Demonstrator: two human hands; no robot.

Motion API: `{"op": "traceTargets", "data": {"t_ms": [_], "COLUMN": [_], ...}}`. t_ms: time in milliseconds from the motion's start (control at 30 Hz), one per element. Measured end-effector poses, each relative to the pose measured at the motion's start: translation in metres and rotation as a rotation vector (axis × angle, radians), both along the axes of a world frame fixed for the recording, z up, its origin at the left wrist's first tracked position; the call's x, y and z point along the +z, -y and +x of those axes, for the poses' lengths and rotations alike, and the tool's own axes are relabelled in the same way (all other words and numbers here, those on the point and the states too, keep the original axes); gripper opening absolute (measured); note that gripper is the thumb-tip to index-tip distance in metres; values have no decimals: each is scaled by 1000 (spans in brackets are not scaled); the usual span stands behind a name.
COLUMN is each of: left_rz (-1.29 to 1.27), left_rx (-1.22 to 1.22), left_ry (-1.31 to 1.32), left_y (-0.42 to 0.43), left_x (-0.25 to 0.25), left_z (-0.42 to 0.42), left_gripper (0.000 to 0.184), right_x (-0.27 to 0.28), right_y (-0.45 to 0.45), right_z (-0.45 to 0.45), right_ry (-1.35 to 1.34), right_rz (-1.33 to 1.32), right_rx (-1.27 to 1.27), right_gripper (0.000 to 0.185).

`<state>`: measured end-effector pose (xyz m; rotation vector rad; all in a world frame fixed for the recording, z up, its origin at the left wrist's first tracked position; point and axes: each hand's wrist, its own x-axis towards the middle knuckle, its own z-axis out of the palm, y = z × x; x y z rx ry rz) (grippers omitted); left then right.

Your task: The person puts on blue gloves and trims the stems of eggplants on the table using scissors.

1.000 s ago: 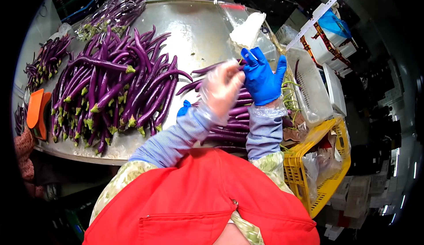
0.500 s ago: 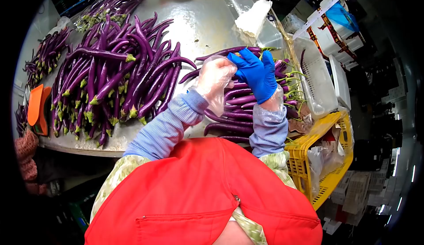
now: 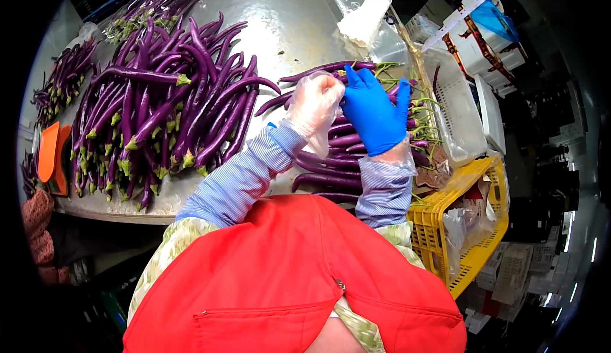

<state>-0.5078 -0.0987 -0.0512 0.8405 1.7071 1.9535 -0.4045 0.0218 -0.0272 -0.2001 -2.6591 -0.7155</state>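
My left hand, in a loose clear plastic glove, is closed, its fingertips pinched against the thumb side of my right hand. What it pinches there is too small to make out. My right hand wears a blue glove with clear plastic at the wrist, and several of its fingers stretch apart. Both hands hover over a row of purple eggplants, whose green stems point right. One long eggplant lies just beyond the fingers. To the left, a big heap of eggplants is spread out.
A metal table bears everything. Bagged eggplants lie at the back left, near an orange object. White crumpled plastic sits at the back. Right of the table are a white basket and a yellow crate.
My right hand has shifted slightly down and turned, showing more of its back. The left hand has stayed close against it, its fingers now more tightly pinched.
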Motion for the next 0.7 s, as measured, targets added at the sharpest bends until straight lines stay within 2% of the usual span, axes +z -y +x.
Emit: {"op": "traceTargets", "data": {"t_ms": [33, 67, 133, 167, 267, 333, 367, 467, 533, 567, 700], "left_rz": [40, 81, 16, -16, -61, -152, -150, -179, -246, -212, -56], "left_rx": [-16, -33, 66, 15, -170, -283, -271, -181, -41, -34, 68], "left_ry": [101, 201, 32, -35, -224, -48, -149, -394, -477, -318, -25], "left_y": [6, 9, 17, 18, 23, 30, 31, 30, 26, 26, 19], "left_x": [13, 19, 26, 23, 19, 29, 31, 31, 26, 26, 3], "left_z": [-1, -2, -3, -2, -2, 5, 8, 11, 12, 14, 16], "left_gripper": [19, 20, 20, 21, 24, 25, 24, 22, 20, 15, 13], "right_x": [6, 14, 29, 32, 24, 12, 8, 0, -7, -9, 6], "right_y": [2, 3, 5, 7, 5, -4, -7, -6, -6, -6, -6], "right_z": [2, 4, 9, 10, 7, 5, 4, 1, -5, -8, 1], "right_ry": [62, 148, 338, 362, 335, 231, 182, 292, 118, 33, 7], "right_rz": [862, 1578, 2997, 2965, 2919, 2860, 2829, 3048, 3028, 3011, 1301], "right_rx": [-177, -413, -921, -880, -1006, -1042, -1060, -952, -1099, -1175, -312], "right_gripper": [67, 75, 90, 90, 89, 87, 86, 80, 70, 66, 43]}}
